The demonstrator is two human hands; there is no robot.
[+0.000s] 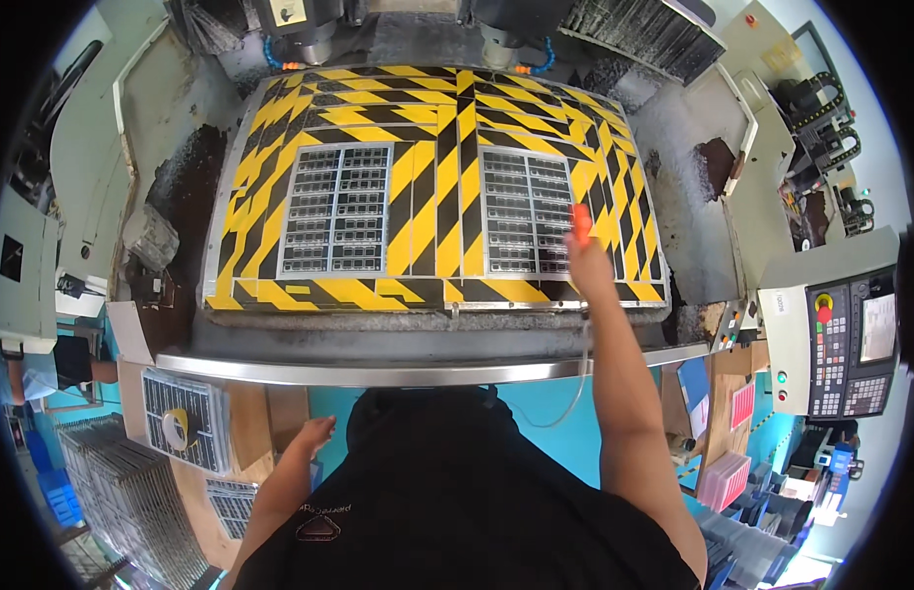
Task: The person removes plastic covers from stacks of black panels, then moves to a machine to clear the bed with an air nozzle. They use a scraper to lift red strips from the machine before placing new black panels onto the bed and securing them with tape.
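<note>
In my right hand (591,267) is an orange air blow gun (581,224), my fingers wrapped round it. A thin clear hose (583,369) hangs below that hand, over the machine's front edge. The gun is over the right edge of the right panel (524,211), a grid of dark rectangular pieces. A similar left panel (336,209) lies across from it. Both sit in a bed (447,177) covered with yellow-and-black striped tape. My left hand (317,433) hangs low by my side, away from the bed, its fingers curled in with nothing visible in them.
Two machine spindles (314,44) with blue coolant hoses stand behind the bed. A metal rail (427,372) runs along the front. The control panel (851,344) is at right. At lower left, a tape roll (176,429) rests on stacked panels (213,433), near many stacked trays (122,492).
</note>
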